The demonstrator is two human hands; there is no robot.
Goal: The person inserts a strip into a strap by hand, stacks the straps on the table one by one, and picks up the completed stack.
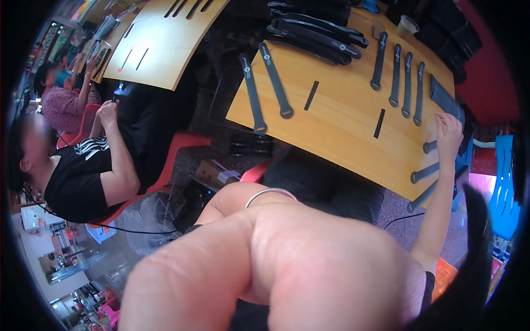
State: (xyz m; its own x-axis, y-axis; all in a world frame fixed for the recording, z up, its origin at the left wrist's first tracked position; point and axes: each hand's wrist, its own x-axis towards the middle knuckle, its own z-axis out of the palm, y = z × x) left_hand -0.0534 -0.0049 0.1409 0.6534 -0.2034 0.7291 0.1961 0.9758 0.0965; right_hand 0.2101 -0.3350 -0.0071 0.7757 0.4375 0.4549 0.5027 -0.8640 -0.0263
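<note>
1. Far left: co-worker in a black top, seated beside another table; separate from the wearer's hands.
2. Left hand: huge and blurred, right up by the camera, metal bracelet at the wrist. Fingertips out of frame, so can't tell whether its grip is released or clenched; no held thing shows.
3. Left part of tabletop: two dark straps side by side, long axes running away from the wearer; strap pile behind them.
4. Middle: two short black strips, well apart from each other, slanted.
5. Right of those: row of four slim straps, roughly parallel, ring ends toward the wearer.
6. Right edge: wide dark piece lies just beyond the right fingertips, long axis slanting from upper left down toward the hand. Right hand is clearly the nearer one.
7. Right hand: fingers bent, tips at or beside that piece's near end; contact unclear, can't tell if the grip is closed on it. Three edge straps lie nearer the wearer, beside the wrist and forearm.
</note>
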